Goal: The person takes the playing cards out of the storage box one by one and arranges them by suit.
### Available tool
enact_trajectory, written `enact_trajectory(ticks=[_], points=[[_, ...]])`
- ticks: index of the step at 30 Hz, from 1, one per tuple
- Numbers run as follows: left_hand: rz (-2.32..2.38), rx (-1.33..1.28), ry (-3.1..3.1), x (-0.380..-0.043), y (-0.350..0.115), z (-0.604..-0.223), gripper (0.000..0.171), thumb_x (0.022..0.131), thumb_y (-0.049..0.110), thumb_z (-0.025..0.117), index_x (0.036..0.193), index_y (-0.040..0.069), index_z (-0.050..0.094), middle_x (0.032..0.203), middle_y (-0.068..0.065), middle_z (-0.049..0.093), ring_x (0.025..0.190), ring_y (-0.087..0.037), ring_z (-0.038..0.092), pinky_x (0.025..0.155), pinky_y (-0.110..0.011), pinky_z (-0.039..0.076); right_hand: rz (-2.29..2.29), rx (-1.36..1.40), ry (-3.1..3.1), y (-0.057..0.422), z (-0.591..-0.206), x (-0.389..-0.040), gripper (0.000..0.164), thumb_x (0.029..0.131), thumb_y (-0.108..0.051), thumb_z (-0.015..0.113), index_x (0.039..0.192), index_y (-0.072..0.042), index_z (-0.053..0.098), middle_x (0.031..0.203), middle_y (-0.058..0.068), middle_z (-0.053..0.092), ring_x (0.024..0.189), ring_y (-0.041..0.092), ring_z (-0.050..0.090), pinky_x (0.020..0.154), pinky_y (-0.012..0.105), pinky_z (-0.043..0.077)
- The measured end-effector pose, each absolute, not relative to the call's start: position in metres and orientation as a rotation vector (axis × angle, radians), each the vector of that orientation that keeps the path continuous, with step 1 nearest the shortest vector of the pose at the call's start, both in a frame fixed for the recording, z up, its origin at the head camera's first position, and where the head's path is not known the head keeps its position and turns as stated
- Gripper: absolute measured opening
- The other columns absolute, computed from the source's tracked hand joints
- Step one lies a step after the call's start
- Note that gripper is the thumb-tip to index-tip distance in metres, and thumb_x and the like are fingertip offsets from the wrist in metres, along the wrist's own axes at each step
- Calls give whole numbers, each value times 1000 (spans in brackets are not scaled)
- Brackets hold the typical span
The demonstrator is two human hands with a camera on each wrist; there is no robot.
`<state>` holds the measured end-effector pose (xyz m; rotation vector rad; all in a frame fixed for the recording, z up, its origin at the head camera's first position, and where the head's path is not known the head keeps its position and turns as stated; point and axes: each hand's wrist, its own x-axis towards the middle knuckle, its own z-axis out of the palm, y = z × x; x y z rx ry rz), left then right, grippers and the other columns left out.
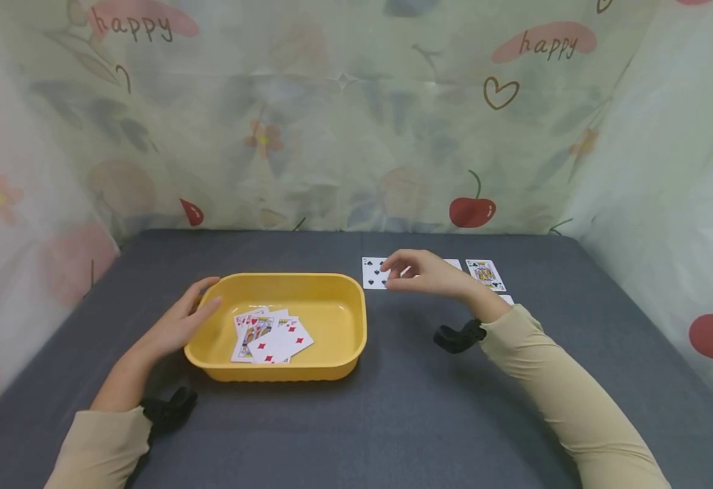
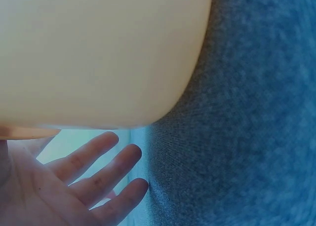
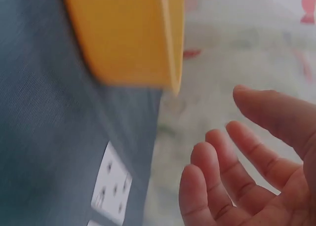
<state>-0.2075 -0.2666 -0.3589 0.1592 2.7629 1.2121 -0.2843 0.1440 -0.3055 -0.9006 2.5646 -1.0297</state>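
A yellow plastic basin (image 1: 332,373) stands on the table left of centre, with several red-suit playing cards (image 1: 280,341) piled inside. A diamonds card lies on top, partly covering a face card. My left hand (image 1: 188,316) rests at the basin's left rim, its thumb over the edge. In the left wrist view its other fingers (image 2: 106,174) stretch out below the pale basin wall. My right hand (image 1: 426,272) hovers, fingers loosely bent and holding nothing, over a row of black-suit cards. A spades card (image 1: 373,273) shows left of its fingertips, partly hidden.
Right of the right hand lies a black-suit face card (image 1: 485,274). Another card (image 1: 506,299) peeks out by the wrist, mostly hidden. The grey table (image 1: 393,421) ends at a patterned curtain (image 1: 344,136) behind, with more curtain on both sides.
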Motion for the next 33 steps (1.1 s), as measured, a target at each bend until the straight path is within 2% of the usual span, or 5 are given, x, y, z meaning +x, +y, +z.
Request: enact_trajectory(ticks=[16, 26, 33], points=[[1215, 153, 2765, -207, -267, -359, 67, 99, 44, 35, 149, 7, 10, 147, -30, 23, 129, -44, 34, 101, -59, 31, -928, -1189, 2293, 30, -292, -281, 31, 87, -16, 65, 116, -6, 58, 100, 8, 63, 89, 15, 63, 83, 22, 49], [1212, 164, 2765, -208, -268, -360, 67, 99, 44, 35, 149, 7, 10, 147, -30, 23, 129, -44, 34, 100, -58, 33, -743, -1205, 2184, -20, -308, -286, 37, 88, -16, 65, 122, -4, 56, 108, 9, 63, 101, 15, 60, 87, 18, 47], [1210, 155, 2761, -209, -268, -360, 67, 99, 45, 36, 149, 8, 10, 148, -30, 23, 130, -45, 32, 102, -60, 30, -658, -1153, 2105, -37, -318, -291, 43, 84, -10, 67, 125, -5, 54, 118, 14, 59, 107, 20, 58, 85, 20, 47]])
